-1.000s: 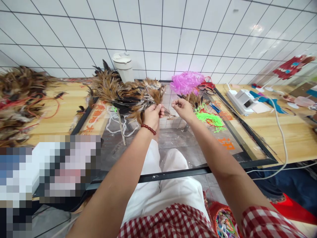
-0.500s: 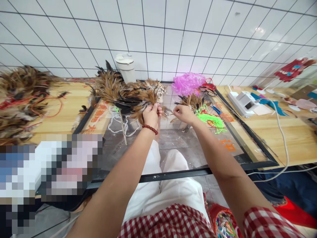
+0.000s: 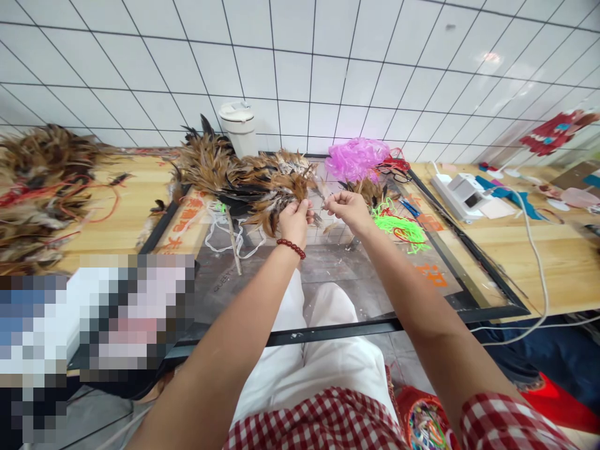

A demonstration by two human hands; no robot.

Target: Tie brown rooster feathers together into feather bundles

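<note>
My left hand [image 3: 295, 222], wearing a red bead bracelet [image 3: 291, 248], is closed in a pinch on brown feathers [image 3: 294, 186]. They overlap the larger feather pile [image 3: 244, 172] behind, so where the held ones end is unclear. A short distance to the right, my right hand [image 3: 347, 209] has its thumb and fingertips pressed together. Something thin and pale is near those fingertips, too small to name. Beyond the right hand lies a smaller clump of brown feathers [image 3: 368, 189]. Bright green cords [image 3: 400, 228] with a red strand sit beside my right forearm.
Both hands are over a glass panel with a black frame [image 3: 337, 330]. A white lidded cup [image 3: 238, 128] and a pink plastic bag [image 3: 356, 157] stand by the tiled wall. White cord [image 3: 210, 240] and a stick [image 3: 233, 240] lie left; a white device [image 3: 464, 194] sits right.
My left hand has shifted slightly right and down with its feathers. My right hand has risen a little, staying pinched. The gap between them is smaller.
</note>
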